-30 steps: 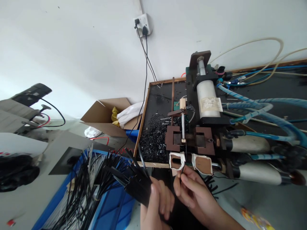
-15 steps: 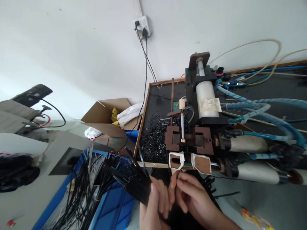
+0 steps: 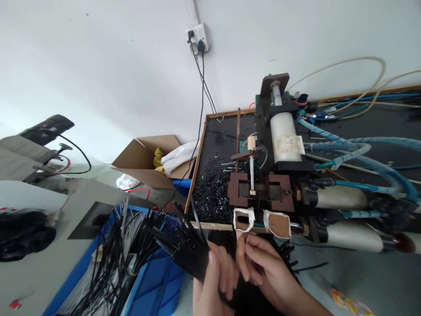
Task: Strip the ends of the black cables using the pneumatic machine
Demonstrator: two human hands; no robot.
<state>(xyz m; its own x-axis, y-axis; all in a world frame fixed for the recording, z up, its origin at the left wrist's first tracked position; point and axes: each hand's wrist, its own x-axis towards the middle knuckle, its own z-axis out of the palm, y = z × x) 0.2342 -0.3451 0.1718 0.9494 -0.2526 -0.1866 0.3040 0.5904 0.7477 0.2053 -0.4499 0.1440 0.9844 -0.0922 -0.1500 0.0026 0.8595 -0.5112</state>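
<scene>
My left hand [image 3: 215, 281] grips a thick bundle of black strips [image 3: 177, 243] that fans out to the upper left. Right beside it, my right hand [image 3: 263, 267] pinches one thin black strip [image 3: 247, 237] between thumb and fingers, just below the taped guide blocks [image 3: 243, 219] at the front of the pneumatic cutting machine [image 3: 279, 149]. The strip's upper end reaches toward the gap between the brown jaws [image 3: 261, 195]. The two hands almost touch.
A pile of small black cut pieces [image 3: 210, 193] lies on the wood-framed black tray [image 3: 197, 158]. A blue bin [image 3: 154, 285] with more black strips sits at lower left. Blue air hoses [image 3: 362, 153] run right. A cardboard box [image 3: 144, 158] stands behind, a wall socket [image 3: 197, 37] above.
My right hand drew back from the machine's jaws toward my left hand and the bundle; it now holds a strip close beside the left hand. The left hand barely moved.
</scene>
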